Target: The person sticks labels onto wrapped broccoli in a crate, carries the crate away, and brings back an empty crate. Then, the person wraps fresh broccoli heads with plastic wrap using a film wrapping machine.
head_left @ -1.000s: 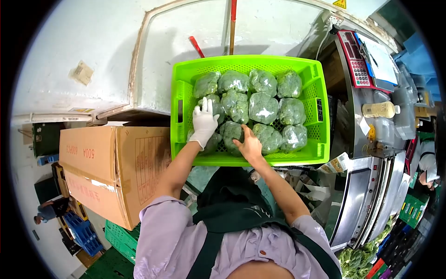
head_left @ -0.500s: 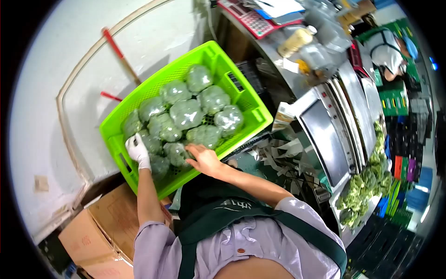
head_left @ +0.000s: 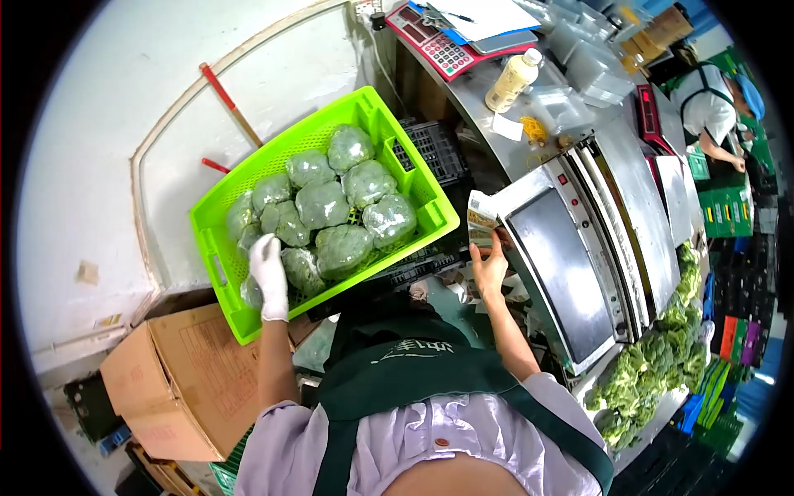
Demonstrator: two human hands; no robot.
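Note:
In the head view, a bright green plastic crate (head_left: 331,310) holds several plastic-wrapped broccoli heads (head_left: 322,204). My left hand (head_left: 268,269), in a white glove, is over the crate's near left part, fingers curled together beside the wrapped heads. Whatever its fingers may hold is hidden. My right hand (head_left: 490,266) is bare and outside the crate, to its right. Its thumb and forefinger are apart, just below a small printed carton (head_left: 481,212) and beside the left edge of a metal wrapping machine (head_left: 562,264). I see nothing held in it.
Loose broccoli (head_left: 645,380) lies right of the machine. A steel table (head_left: 471,95) carries a red scale (head_left: 434,45), a bottle (head_left: 514,80) and plastic trays (head_left: 587,62). Cardboard boxes (head_left: 190,372) stand at lower left. A co-worker (head_left: 710,103) is at far right.
My right hand has left the wrapped broccoli in the crate and moved right to the machine's edge. My left hand has shifted slightly right within the crate. The view has shifted.

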